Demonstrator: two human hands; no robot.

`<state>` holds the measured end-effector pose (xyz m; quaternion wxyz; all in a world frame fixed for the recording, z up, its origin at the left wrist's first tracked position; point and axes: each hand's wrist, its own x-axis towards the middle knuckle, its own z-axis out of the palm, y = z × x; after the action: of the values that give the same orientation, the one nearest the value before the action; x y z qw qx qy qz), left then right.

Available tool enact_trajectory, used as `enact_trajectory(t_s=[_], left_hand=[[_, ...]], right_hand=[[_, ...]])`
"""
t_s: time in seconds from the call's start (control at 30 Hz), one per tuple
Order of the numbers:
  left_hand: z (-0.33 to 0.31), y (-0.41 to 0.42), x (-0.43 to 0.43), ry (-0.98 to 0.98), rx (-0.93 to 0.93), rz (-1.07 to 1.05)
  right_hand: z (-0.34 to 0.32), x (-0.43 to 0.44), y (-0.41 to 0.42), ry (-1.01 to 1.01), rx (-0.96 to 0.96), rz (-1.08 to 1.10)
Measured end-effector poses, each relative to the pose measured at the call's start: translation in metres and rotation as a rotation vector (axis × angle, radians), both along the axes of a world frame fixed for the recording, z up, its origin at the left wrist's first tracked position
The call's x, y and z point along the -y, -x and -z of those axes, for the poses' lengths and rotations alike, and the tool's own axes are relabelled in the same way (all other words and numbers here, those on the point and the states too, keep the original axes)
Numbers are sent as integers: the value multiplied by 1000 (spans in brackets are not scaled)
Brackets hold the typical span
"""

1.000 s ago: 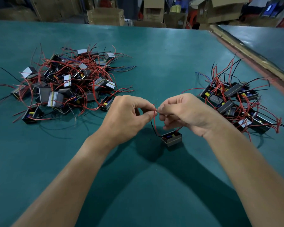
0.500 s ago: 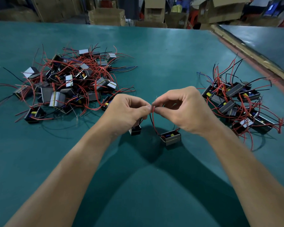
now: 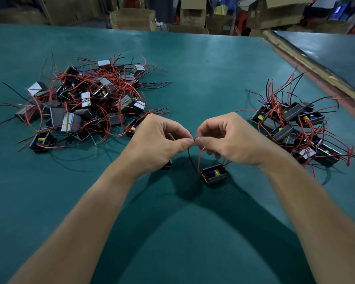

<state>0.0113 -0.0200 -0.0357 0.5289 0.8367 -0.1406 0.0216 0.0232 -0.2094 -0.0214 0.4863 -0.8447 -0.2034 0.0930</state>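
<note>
Both forearms reach in from the bottom edge and converge over the broad teal table (image 3: 193,78), hands knuckles-up and meeting thumb to thumb. The left hand (image 3: 158,144) keeps a narrow grip, thumb and forefinger pinched on the end of a thin black wire (image 3: 189,158), with the other fingers curled under the palm. The right hand (image 3: 232,138) mirrors it, its grip closed on a thin red wire (image 3: 200,158) that loops below the thumb. The two pinches touch tip to tip. Both wires run down to a small black open-topped box with a yellow part inside (image 3: 214,175); it sits on the table just below the hands, nearer the right wrist. A large heap of like boxes with red and black leads (image 3: 80,103) lies well to the left, and a smaller heap (image 3: 295,128) to the right.
</note>
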Motion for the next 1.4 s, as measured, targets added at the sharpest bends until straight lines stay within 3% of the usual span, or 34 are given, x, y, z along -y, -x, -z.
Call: enact_trajectory(t_s=[0.2,0.27,0.33,0.53,0.83,1.03,1.23,1.33,1.4], left_hand=[[4,2,6,-202,387,25],[5,3,6,-219,424,26],[6,3,6,-176,383,8],[4,-3,6,-6,128,-70],[-3,-2,6,203,-92,-67],[-2,-3,4,258,-150,-67],[0,-1,4,131,20,-82],[3,-2,3,-2,156,-87],[4,0,4,-127,292,-88]], right_hand=[[-3,-1,-4,-117,-474,118],[-3,2,-4,-140,-520,107],[-3,2,-4,-168,-453,106],[8,-8,-7,-224,88,234],[11,-7,-5,-99,344,156],[12,-7,-5,-88,342,185],[9,-11,-1,-30,262,150],[6,-14,0,-34,102,182],[3,-13,0,-94,-132,209]])
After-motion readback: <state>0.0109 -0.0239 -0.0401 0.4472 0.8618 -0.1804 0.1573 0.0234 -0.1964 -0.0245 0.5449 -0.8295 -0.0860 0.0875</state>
